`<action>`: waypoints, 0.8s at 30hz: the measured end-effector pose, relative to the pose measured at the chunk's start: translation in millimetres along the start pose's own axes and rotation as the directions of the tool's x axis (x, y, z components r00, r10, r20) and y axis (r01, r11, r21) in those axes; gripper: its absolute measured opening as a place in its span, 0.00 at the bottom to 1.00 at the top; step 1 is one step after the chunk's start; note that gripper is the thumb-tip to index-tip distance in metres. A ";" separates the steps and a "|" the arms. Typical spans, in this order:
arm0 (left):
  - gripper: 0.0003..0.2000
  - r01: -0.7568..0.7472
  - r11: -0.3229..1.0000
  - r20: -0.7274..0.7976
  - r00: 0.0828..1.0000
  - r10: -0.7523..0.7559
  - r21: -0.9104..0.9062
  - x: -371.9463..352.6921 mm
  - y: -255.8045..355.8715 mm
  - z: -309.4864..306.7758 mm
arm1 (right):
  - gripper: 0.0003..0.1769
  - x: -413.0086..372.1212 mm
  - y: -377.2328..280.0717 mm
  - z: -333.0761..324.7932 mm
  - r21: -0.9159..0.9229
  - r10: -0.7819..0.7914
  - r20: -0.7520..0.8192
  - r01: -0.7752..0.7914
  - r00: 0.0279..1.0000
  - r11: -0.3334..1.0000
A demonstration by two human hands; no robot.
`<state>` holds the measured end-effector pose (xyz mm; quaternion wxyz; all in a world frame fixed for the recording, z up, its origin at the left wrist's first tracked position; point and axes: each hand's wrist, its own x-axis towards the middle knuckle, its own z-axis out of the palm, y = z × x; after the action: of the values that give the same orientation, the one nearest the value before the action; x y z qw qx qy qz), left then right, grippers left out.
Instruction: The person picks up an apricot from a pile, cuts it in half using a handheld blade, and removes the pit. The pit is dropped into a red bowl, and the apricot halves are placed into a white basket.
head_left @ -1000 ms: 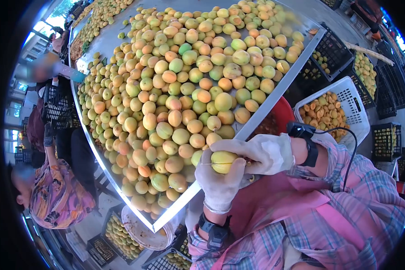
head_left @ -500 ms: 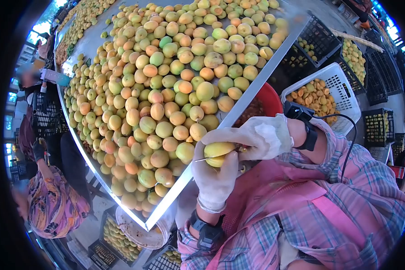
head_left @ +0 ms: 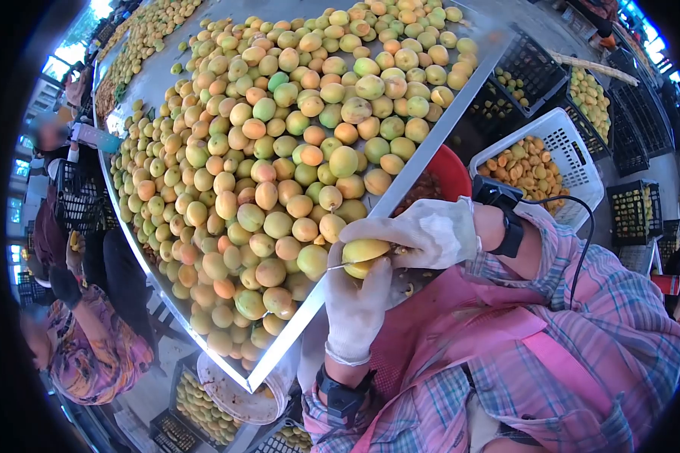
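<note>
My left hand (head_left: 357,309), in a white knit glove, grips a yellow-green fruit (head_left: 366,250) between thumb and fingers. The fruit is split along its side, and a thin metal tip (head_left: 335,268) sticks out at its left. From the right, my right hand (head_left: 429,232), gloved too, closes against the same fruit with its fingers bent; what lies inside its grip is hidden. Both hands are beside the metal rim (head_left: 302,315) of a table heaped with yellow, green and orange fruits (head_left: 268,195).
Behind my right hand stands a red basin (head_left: 452,172). A white crate (head_left: 580,155) of split fruit and black crates (head_left: 533,68) are at the right. A white bucket (head_left: 242,400) sits below the table corner. Another person (head_left: 91,347) is at the left.
My hands and the fruit have shifted very slightly in view, still held together. At the left, the other person's arm and hand have moved.
</note>
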<state>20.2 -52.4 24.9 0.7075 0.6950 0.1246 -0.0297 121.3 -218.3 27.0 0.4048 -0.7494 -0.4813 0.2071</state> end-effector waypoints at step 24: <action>0.22 0.132 0.916 0.206 0.977 -0.056 -0.379 2.1 8.4 -22.7 | 0.28 -107.4 4.9 -101.0 -0.083 0.434 -0.497 -0.539 0.752 0.838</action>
<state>21.0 -29.4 32.6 0.8383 0.5270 0.0931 -0.1046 146.3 -355.9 73.8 0.3520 -0.9163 -0.1787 0.0679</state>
